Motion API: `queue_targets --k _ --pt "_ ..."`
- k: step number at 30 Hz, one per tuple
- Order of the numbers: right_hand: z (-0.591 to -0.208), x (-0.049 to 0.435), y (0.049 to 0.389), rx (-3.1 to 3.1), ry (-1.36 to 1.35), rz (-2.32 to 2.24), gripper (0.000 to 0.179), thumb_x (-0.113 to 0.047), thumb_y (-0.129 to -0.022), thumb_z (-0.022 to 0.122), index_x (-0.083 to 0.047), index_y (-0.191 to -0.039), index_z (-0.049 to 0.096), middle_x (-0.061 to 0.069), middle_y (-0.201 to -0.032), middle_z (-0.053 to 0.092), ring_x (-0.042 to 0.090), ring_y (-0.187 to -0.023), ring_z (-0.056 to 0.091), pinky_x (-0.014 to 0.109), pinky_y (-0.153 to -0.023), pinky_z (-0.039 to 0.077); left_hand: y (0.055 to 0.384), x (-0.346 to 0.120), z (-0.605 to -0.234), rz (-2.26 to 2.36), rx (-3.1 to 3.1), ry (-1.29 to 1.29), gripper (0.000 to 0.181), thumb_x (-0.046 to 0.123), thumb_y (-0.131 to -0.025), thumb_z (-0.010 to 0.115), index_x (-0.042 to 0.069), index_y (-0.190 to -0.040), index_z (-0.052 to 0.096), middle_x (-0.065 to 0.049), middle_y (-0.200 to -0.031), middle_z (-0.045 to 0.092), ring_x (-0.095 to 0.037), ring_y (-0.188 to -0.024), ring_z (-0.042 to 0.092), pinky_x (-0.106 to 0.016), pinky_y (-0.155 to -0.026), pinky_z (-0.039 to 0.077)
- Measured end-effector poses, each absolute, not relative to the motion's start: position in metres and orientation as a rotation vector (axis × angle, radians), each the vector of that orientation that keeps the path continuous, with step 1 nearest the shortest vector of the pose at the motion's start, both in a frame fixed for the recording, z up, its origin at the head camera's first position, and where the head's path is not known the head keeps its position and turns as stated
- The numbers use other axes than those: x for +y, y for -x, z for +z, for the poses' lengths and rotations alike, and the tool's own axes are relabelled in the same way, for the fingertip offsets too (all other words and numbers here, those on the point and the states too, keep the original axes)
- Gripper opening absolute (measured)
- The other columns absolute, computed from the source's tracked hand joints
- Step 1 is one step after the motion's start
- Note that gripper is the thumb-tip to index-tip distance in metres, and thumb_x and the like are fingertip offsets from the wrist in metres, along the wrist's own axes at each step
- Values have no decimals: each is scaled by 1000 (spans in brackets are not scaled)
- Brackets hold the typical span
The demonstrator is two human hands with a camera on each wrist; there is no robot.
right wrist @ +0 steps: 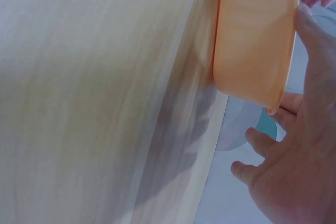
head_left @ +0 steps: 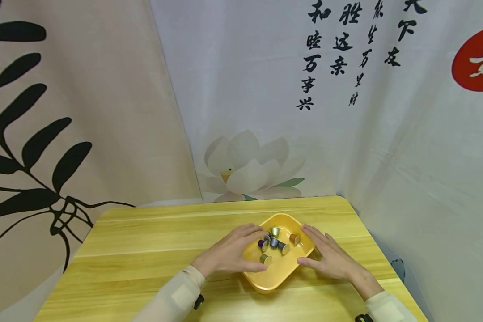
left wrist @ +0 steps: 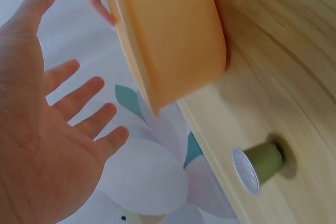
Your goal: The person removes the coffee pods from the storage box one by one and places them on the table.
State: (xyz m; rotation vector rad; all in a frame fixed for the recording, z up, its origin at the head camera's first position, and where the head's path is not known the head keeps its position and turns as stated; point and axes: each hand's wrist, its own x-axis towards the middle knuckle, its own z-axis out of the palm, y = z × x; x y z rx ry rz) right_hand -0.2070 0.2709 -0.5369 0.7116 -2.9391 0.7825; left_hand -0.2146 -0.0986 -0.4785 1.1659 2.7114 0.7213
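A yellow-orange rectangular tray [head_left: 279, 273] sits on the table with several small coffee capsules inside. Among them are an orange capsule [head_left: 294, 239], a purple capsule [head_left: 263, 245], a blue capsule [head_left: 274, 243] and a green capsule [head_left: 266, 260]. My left hand [head_left: 237, 250] reaches over the left rim, fingers spread and holding nothing. On the right, my right hand [head_left: 332, 255] has its fingertips and thumb right at the rim, fingers extended. Beside the tray in the left wrist view, another green capsule [left wrist: 262, 161] with a silver rim stands on the table; my left hand hides that spot in the head view.
The wooden table [head_left: 145, 250] has rounded far corners. Behind it hangs a pale cloth [head_left: 241, 89] printed with a lotus and dark characters; a beige cloth [head_left: 112, 112] with black leaves covers the left side.
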Motion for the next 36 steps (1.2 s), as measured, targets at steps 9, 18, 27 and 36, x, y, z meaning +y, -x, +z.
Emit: queue_targets --k 9,18,27,36 --pt "-536 271 206 -2944 -706 800 100 -62 -104 76 -7 -177 34 18 -185 34 47 -169 37 84 -133 23 221 -82 -485 635 2637 -1222 77 53 -103 81 17 -166 56 -10 -173 56 -31 -158 57 -50 -129 53" --pt "-535 270 206 -2946 -704 787 101 -62 -103 76 -6 -176 35 18 -185 34 47 -169 37 83 -133 23 227 -73 -497 584 2601 -1241 65 40 -101 87 13 -157 66 -11 -165 64 -33 -155 61 -46 -127 55" --pt "-534 269 206 -2940 -712 776 100 -62 -103 76 -7 -177 35 16 -186 33 47 -169 37 83 -133 25 234 -66 -507 584 2582 -1203 58 29 -99 90 11 -151 71 -4 -142 79 -10 -107 74 -20 -99 62" --pt "-534 269 205 -2940 -702 775 101 -63 -103 75 -7 -177 35 17 -186 33 48 -169 37 83 -133 25 239 -60 -512 545 2583 -1228 47 21 -96 93 12 -140 78 2 -119 82 -5 -90 63 -14 -82 53"
